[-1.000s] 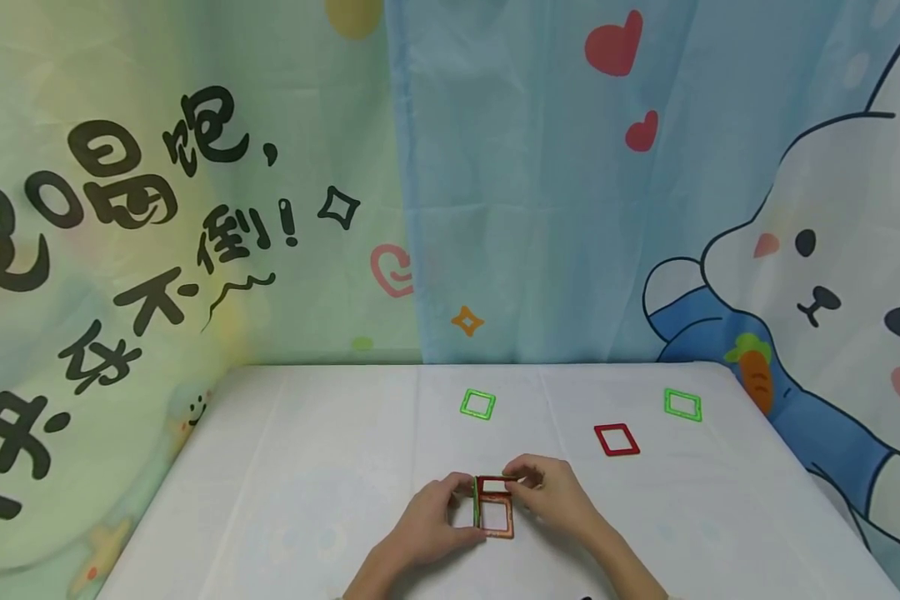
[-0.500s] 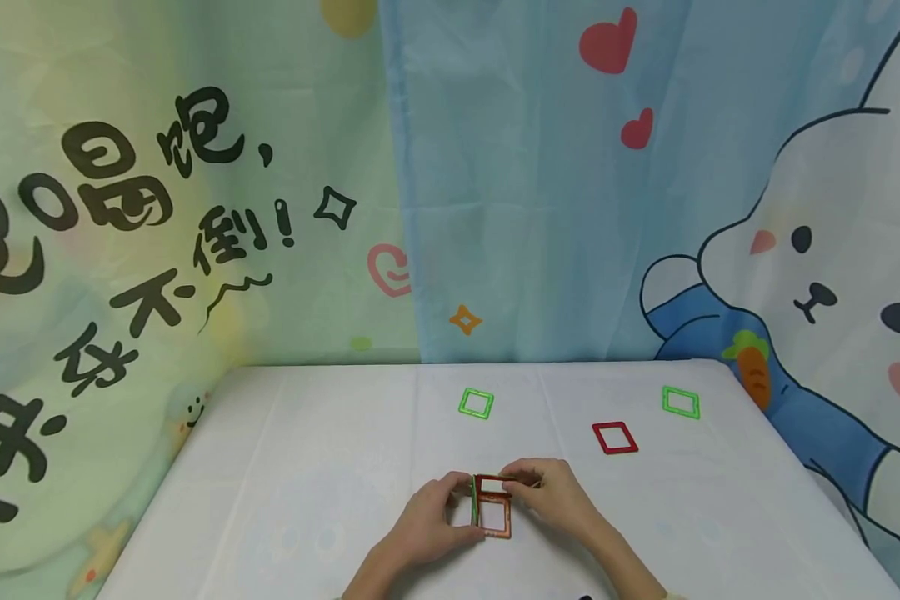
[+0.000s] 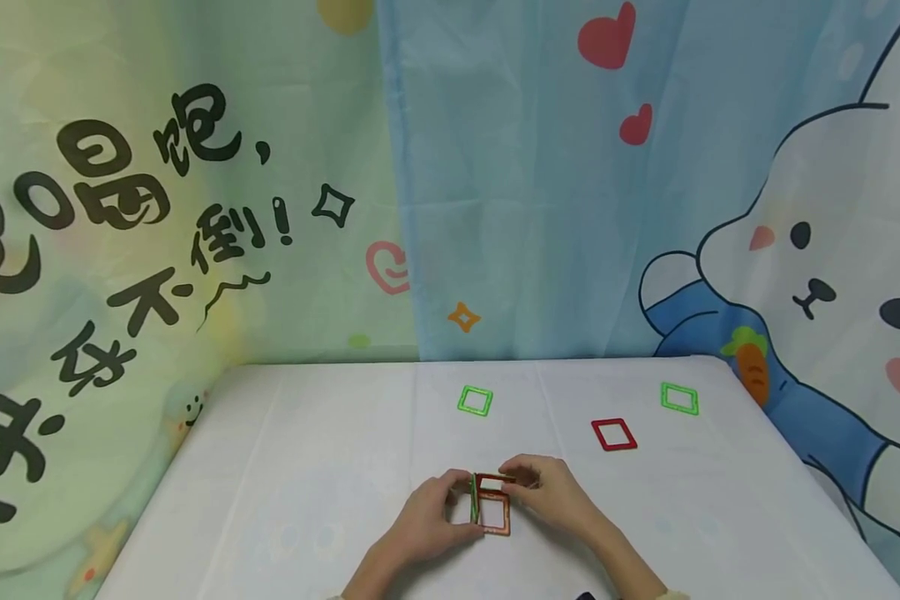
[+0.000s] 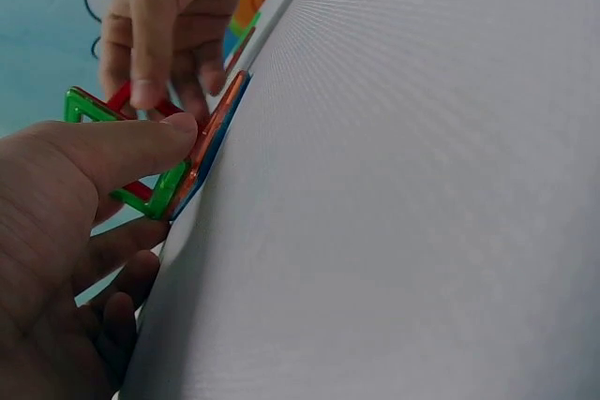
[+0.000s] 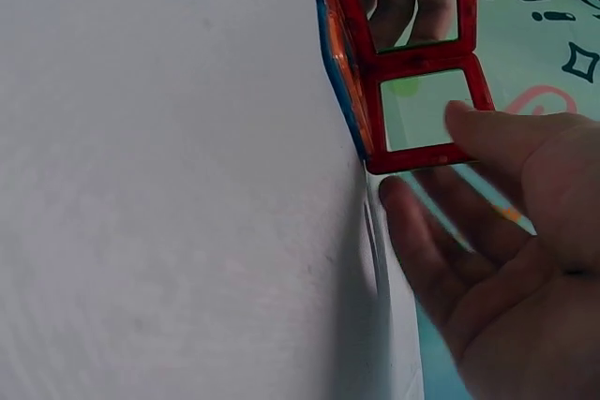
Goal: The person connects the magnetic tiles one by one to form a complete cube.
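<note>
Square magnetic tiles form a small structure between the two hands. An orange tile point(image 3: 507, 515) lies flat, with a blue layer under it in the wrist views. Upright along its left edge stands a green tile point(image 4: 155, 205). My left hand point(image 3: 433, 518) pinches this side, thumb over the green frame. Along the back edge stands a red tile point(image 5: 427, 155), which my right hand point(image 3: 553, 493) pinches between thumb and fingers. Another red frame point(image 5: 467, 7) adjoins it at the left hand's fingers in the right wrist view.
Farther back on the white table point(image 3: 330, 442) lie a green tile point(image 3: 489, 403), a red tile point(image 3: 621, 447) and a second green tile point(image 3: 679, 411) at the right. A printed curtain point(image 3: 495, 250) hangs behind the table. A small black object point(image 3: 586, 596) shows at the bottom edge.
Both hands keep their grips on the tiles with hardly any movement. The whole head view shifts slightly.
</note>
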`<action>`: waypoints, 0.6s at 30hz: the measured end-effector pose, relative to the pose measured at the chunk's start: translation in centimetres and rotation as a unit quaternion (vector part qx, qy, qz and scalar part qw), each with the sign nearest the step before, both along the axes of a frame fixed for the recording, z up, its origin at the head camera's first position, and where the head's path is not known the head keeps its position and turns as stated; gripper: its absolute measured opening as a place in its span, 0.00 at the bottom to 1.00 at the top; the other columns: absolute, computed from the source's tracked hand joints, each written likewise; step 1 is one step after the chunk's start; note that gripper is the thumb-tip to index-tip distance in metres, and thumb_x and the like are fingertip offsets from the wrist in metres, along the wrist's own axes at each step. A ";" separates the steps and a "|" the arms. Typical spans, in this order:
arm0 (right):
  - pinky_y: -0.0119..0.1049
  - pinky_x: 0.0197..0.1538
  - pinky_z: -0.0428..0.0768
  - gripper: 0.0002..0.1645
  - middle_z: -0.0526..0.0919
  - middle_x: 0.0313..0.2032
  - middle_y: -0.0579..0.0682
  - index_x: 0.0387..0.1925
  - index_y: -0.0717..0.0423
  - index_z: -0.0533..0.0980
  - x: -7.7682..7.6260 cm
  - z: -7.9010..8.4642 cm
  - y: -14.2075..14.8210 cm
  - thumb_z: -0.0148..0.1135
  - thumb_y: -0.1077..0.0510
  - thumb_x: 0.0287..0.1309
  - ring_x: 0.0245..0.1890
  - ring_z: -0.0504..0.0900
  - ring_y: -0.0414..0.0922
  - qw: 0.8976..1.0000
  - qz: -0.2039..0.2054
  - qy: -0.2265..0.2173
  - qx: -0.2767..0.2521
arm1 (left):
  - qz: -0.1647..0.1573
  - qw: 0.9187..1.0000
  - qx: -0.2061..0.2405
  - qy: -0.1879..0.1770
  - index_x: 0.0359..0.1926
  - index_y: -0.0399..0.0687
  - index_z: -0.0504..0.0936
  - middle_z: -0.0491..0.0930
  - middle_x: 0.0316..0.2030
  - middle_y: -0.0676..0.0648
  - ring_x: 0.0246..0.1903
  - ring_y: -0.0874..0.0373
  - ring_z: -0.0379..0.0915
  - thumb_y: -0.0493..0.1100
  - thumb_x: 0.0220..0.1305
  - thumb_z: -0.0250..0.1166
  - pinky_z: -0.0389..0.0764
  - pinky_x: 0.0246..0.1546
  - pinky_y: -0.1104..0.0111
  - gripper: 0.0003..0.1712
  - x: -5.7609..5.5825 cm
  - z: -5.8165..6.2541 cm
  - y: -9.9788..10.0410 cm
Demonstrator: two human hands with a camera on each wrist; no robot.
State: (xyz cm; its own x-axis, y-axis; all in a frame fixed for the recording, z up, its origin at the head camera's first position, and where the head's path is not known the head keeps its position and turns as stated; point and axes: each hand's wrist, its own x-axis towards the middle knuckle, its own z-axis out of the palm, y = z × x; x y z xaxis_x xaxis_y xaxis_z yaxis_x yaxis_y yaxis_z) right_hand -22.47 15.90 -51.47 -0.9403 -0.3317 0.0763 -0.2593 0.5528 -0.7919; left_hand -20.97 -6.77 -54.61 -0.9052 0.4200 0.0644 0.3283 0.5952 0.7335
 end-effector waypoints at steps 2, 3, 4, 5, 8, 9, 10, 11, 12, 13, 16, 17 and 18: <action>0.35 0.40 0.79 0.08 0.84 0.35 0.42 0.41 0.54 0.82 0.0 0.0 0.2 0.68 0.62 0.58 0.35 0.81 0.40 1.000 0.008 -0.003 0.007 | 0.000 1.000 0.000 0.001 0.59 0.55 0.73 0.76 0.43 0.60 0.39 0.65 0.70 0.56 0.50 0.76 0.73 0.40 0.67 0.36 0.0 0.0 0.0; 0.35 0.40 0.78 0.08 0.84 0.35 0.42 0.41 0.55 0.82 -0.1 0.0 0.3 0.67 0.62 0.58 0.35 0.81 0.41 1.000 0.012 -0.006 0.010 | -0.001 1.000 0.001 0.002 0.59 0.55 0.73 0.76 0.43 0.60 0.39 0.65 0.70 0.57 0.50 0.76 0.73 0.40 0.67 0.36 0.0 0.0 0.0; 0.36 0.40 0.78 0.07 0.84 0.35 0.42 0.40 0.55 0.82 -0.1 0.0 0.4 0.67 0.61 0.59 0.36 0.81 0.41 1.000 0.016 -0.008 0.012 | -0.001 1.000 0.001 0.001 0.59 0.55 0.73 0.76 0.43 0.60 0.39 0.65 0.70 0.57 0.50 0.76 0.73 0.40 0.67 0.36 0.0 0.0 0.0; 0.36 0.40 0.78 0.06 0.84 0.34 0.42 0.40 0.55 0.82 -0.1 -0.1 0.5 0.67 0.61 0.59 0.36 0.81 0.41 1.000 0.019 -0.008 0.014 | -0.001 1.000 0.002 0.002 0.59 0.55 0.73 0.76 0.42 0.59 0.39 0.65 0.70 0.56 0.50 0.76 0.73 0.39 0.67 0.36 0.0 0.0 0.0; 0.36 0.40 0.77 0.04 0.83 0.32 0.40 0.37 0.53 0.83 -0.2 -0.2 0.5 0.66 0.60 0.60 0.35 0.80 0.40 1.000 0.010 -0.014 0.017 | -0.002 1.000 0.001 0.006 0.59 0.54 0.73 0.75 0.41 0.59 0.39 0.64 0.70 0.56 0.50 0.76 0.73 0.39 0.68 0.37 0.1 0.1 0.0; 0.36 0.40 0.77 0.04 0.83 0.32 0.39 0.37 0.53 0.83 -0.2 -0.2 0.5 0.66 0.60 0.60 0.34 0.79 0.40 1.000 0.006 -0.017 0.017 | -0.002 1.000 0.000 0.008 0.59 0.54 0.73 0.75 0.40 0.59 0.39 0.64 0.70 0.57 0.50 0.76 0.73 0.38 0.68 0.37 0.0 0.0 0.0; 0.36 0.40 0.77 0.03 0.83 0.32 0.39 0.36 0.52 0.83 -0.2 -0.1 0.4 0.66 0.60 0.60 0.34 0.79 0.40 1.000 0.001 -0.020 0.016 | -0.002 1.000 -0.001 0.011 0.59 0.54 0.73 0.75 0.40 0.59 0.39 0.64 0.70 0.57 0.50 0.76 0.73 0.38 0.68 0.37 0.0 0.0 0.0; 0.36 0.40 0.77 0.03 0.83 0.31 0.39 0.36 0.52 0.83 -0.2 -0.1 0.3 0.66 0.60 0.60 0.34 0.78 0.40 1.000 -0.005 -0.022 0.017 | -0.001 1.000 -0.001 0.011 0.59 0.53 0.73 0.76 0.40 0.59 0.39 0.65 0.70 0.57 0.50 0.76 0.73 0.38 0.68 0.37 0.0 0.0 0.0; 0.37 0.40 0.76 0.03 0.82 0.31 0.39 0.36 0.52 0.83 -0.2 -0.1 0.2 0.66 0.60 0.60 0.33 0.78 0.40 1.000 -0.010 -0.023 0.017 | 0.000 1.000 -0.002 0.012 0.59 0.53 0.73 0.76 0.40 0.59 0.39 0.65 0.70 0.57 0.50 0.76 0.73 0.39 0.68 0.37 -0.1 0.0 0.0; 0.37 0.40 0.76 0.03 0.82 0.31 0.39 0.36 0.52 0.83 -0.2 0.0 0.2 0.66 0.60 0.60 0.33 0.77 0.40 1.000 -0.012 -0.023 0.017 | 0.000 1.000 -0.003 0.012 0.59 0.53 0.73 0.76 0.40 0.58 0.39 0.65 0.70 0.56 0.50 0.76 0.73 0.39 0.68 0.37 -0.1 -0.1 0.0; 0.40 0.42 0.76 0.02 0.82 0.31 0.39 0.35 0.52 0.83 -0.1 0.1 0.0 0.66 0.60 0.60 0.35 0.77 0.40 1.000 -0.012 -0.013 0.021 | 0.003 1.000 -0.004 0.014 0.59 0.53 0.73 0.75 0.39 0.58 0.38 0.65 0.70 0.56 0.49 0.76 0.73 0.38 0.68 0.37 -0.1 -0.1 0.0; 0.41 0.42 0.76 0.02 0.82 0.31 0.39 0.35 0.52 0.83 0.0 0.1 0.0 0.66 0.60 0.60 0.35 0.77 0.40 1.000 -0.009 -0.010 0.023 | 0.004 1.000 -0.005 0.013 0.59 0.53 0.74 0.75 0.39 0.58 0.38 0.65 0.70 0.56 0.49 0.76 0.73 0.38 0.68 0.37 -0.1 -0.2 0.0; 0.41 0.43 0.76 0.02 0.82 0.32 0.40 0.36 0.52 0.83 0.0 0.2 0.0 0.66 0.60 0.60 0.35 0.77 0.40 1.000 -0.005 -0.008 0.025 | 0.003 1.000 -0.007 0.016 0.58 0.53 0.74 0.75 0.38 0.58 0.37 0.65 0.69 0.56 0.49 0.76 0.73 0.37 0.68 0.37 -0.1 -0.2 0.0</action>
